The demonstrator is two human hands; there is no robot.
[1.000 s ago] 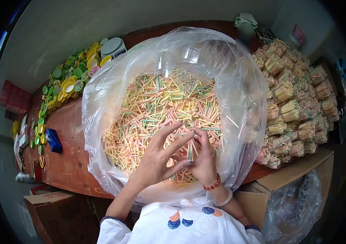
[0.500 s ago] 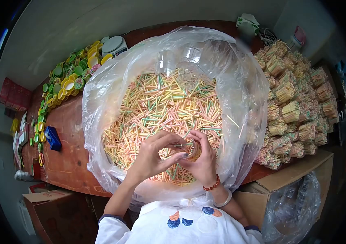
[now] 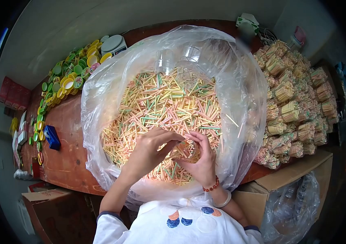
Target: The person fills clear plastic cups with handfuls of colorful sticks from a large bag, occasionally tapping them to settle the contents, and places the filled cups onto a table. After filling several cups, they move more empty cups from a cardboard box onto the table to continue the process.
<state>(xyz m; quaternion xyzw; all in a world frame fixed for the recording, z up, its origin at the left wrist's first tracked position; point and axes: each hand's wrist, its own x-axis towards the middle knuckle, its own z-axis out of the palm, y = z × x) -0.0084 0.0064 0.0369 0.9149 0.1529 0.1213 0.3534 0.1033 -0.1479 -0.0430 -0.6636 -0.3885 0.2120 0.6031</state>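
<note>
A large clear plastic bag (image 3: pixel 99 93) lies open, full of short pastel sticks (image 3: pixel 169 105) in pink, yellow and green. Above the sticks, my right hand (image 3: pixel 202 159) is wrapped round a clear cup (image 3: pixel 190 149) packed with sticks, their ends facing up. My left hand (image 3: pixel 150 151) arches at the cup's left side, thumb and fingers curled near its rim; whether anything is between them is hidden. Clear empty cups (image 3: pixel 164 62) rest at the back of the bag.
Bundled sticks (image 3: pixel 291 112) are piled on the right. Green and yellow lids (image 3: pixel 68 83), a white scale (image 3: pixel 114 43) and a blue object (image 3: pixel 52 137) are on the left of the red-brown table (image 3: pixel 69 162). A cardboard box (image 3: pixel 258 199) holding plastic stands at lower right.
My left hand has shifted slightly left, and its thumb has come away from the cup. The cup's top, full of stick ends, shows more now. My right hand still holds it.
</note>
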